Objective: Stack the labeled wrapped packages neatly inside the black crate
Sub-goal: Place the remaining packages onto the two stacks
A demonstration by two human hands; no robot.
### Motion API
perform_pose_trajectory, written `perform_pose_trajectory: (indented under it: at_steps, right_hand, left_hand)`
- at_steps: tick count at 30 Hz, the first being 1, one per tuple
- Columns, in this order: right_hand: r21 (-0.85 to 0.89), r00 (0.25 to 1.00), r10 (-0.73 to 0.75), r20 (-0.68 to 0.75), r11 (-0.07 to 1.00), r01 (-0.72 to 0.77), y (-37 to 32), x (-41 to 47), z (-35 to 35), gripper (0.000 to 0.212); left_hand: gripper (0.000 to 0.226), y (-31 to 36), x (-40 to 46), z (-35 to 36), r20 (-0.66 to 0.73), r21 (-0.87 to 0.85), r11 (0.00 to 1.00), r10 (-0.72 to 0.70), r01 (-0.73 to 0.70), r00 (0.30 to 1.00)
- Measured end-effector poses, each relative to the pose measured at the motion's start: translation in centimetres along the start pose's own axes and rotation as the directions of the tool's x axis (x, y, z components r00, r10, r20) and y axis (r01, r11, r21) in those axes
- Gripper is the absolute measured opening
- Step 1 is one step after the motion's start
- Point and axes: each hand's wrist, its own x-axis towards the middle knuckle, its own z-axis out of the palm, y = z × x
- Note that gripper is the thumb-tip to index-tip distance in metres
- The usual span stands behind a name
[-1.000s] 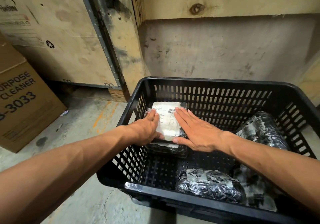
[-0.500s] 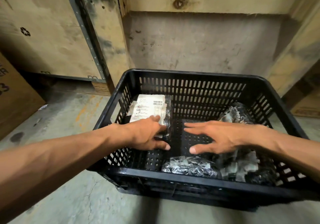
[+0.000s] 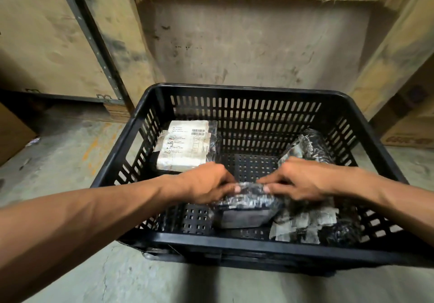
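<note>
The black slotted crate [image 3: 244, 91] stands on the concrete floor in front of me. A wrapped package with a white barcode label [image 3: 185, 146] lies flat in its far left corner. My left hand [image 3: 206, 183] and my right hand [image 3: 298, 178] both grip a shiny black wrapped package [image 3: 246, 209] near the crate's front wall, fingers curled over its far edge. Another wrapped package [image 3: 314, 145] leans against the right wall, and one with crumpled white labels [image 3: 305, 225] lies at the front right.
Wooden crates [image 3: 58, 40] and a concrete wall [image 3: 246, 44] stand close behind the black crate. A cardboard box [image 3: 11, 133] sits at the left edge and another [image 3: 408, 131] at the right. Bare crate floor [image 3: 253, 164] shows in the middle.
Both hands left the labeled package in the far left corner, came toward me and closed on the black wrapped package at the front. The view shifted right and down.
</note>
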Motion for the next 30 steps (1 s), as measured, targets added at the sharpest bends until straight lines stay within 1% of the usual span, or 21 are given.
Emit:
perform_pose_trajectory:
  at_steps: [1,2,3,5,6,7,9,11,13,14,16,17,18,20,21,23,24,26,28,30]
  right_hand:
    - [0.006,0.998,0.007,-0.066,1.0,-0.007,0.4,0.2,-0.3,0.044]
    - [0.021,0.995,0.018,-0.101,1.0,-0.016,0.7,0.4,-0.5,0.044]
    - [0.051,0.995,0.028,-0.1,0.998,-0.023,0.8,0.5,-0.4,0.045]
    - [0.123,0.999,0.042,-0.029,0.992,-0.038,0.8,0.6,0.3,0.056]
    - [0.156,0.999,0.041,0.026,0.987,-0.044,0.7,0.5,0.9,0.064]
    - [0.178,0.997,0.032,0.07,0.983,-0.045,0.6,0.4,1.3,0.073]
    - [0.181,0.995,0.013,0.103,0.983,-0.031,0.7,0.3,1.5,0.084]
    - [0.199,0.995,0.0,0.097,0.98,-0.02,0.8,0.4,1.2,0.081]
    - [0.205,0.997,0.014,0.08,0.978,-0.03,0.9,0.6,1.0,0.082]
    - [0.176,0.998,0.027,0.06,0.984,-0.038,0.9,0.6,1.0,0.082]
    - [0.136,0.999,0.032,0.022,0.99,-0.035,0.9,0.7,1.3,0.07]
    - [0.145,1.0,0.025,0.009,0.989,-0.026,0.9,0.6,1.4,0.064]
    - [0.166,1.0,0.014,-0.009,0.986,-0.013,1.1,0.5,1.4,0.059]
    - [0.225,0.998,-0.001,-0.062,0.974,0.015,1.3,-0.1,0.9,0.049]
    - [0.265,0.995,-0.004,-0.096,0.964,0.029,1.4,-0.4,0.4,0.044]
    - [0.35,0.982,0.001,-0.187,0.935,0.066,1.6,-1.2,-0.9,0.037]
    - [0.397,0.97,0.006,-0.242,0.913,0.093,1.5,-1.6,-1.6,0.037]
    - [0.511,0.928,0.022,-0.372,0.84,0.184,1.4,-2.4,-2.7,0.038]
    - [0.616,0.87,0.055,-0.491,0.728,0.302,1.3,-3.0,-3.3,0.042]
    - [0.649,0.794,0.118,-0.596,0.653,0.39,0.9,-3.3,-3.4,0.044]
  left_hand:
    - [0.035,-0.2,0.1,-0.1,-0.065,-0.04,0.999,-0.021,0.018,0.998]
    - [0.035,-0.3,0.2,0.0,-0.095,-0.092,0.996,-0.03,0.021,0.995]
    - [0.04,-0.3,0.2,0.2,-0.093,-0.154,0.988,-0.028,0.014,0.995]
    - [0.057,-0.3,0.0,0.8,-0.037,-0.259,0.966,-0.005,-0.005,0.999]
    - [0.064,-0.4,-0.1,1.1,0.0,-0.278,0.961,0.013,-0.013,1.0]
    - [0.067,-0.6,-0.1,1.5,0.033,-0.281,0.96,0.032,-0.021,0.999]
    - [0.061,-0.7,0.0,2.0,0.068,-0.267,0.963,0.047,-0.028,0.997]
    - [0.053,-0.5,0.1,1.8,0.053,-0.266,0.963,0.047,-0.032,0.997]
    - [0.05,-0.4,0.2,1.2,0.01,-0.267,0.963,0.038,-0.034,0.999]
    - [0.052,-0.5,0.2,1.0,-0.007,-0.259,0.965,0.032,-0.033,0.999]
    - [0.059,-0.5,0.1,0.7,-0.027,-0.224,0.974,0.036,-0.041,0.999]
    - [0.064,-0.4,-0.1,0.7,-0.036,-0.239,0.97,0.048,-0.055,0.998]
    - [0.071,-0.4,-0.1,0.7,-0.043,-0.288,0.955,0.06,-0.07,0.997]
    - [0.083,-0.6,-0.4,0.8,-0.073,-0.438,0.894,0.073,-0.098,0.995]
    - [0.084,-0.8,-0.6,0.7,-0.107,-0.508,0.853,0.076,-0.12,0.991]
    - [0.076,-0.8,-0.9,0.2,-0.213,-0.611,0.769,0.069,-0.188,0.975]
    - [0.07,-0.6,-1.0,-0.3,-0.278,-0.634,0.739,0.056,-0.227,0.959]
    - [0.06,-0.1,-1.1,-1.6,-0.409,-0.605,0.735,0.043,-0.306,0.912]
    - [0.054,0.7,-0.9,-2.9,-0.514,-0.569,0.726,0.053,-0.386,0.856]
    - [0.05,1.3,-0.7,-4.0,-0.588,-0.548,0.708,0.053,-0.446,0.807]
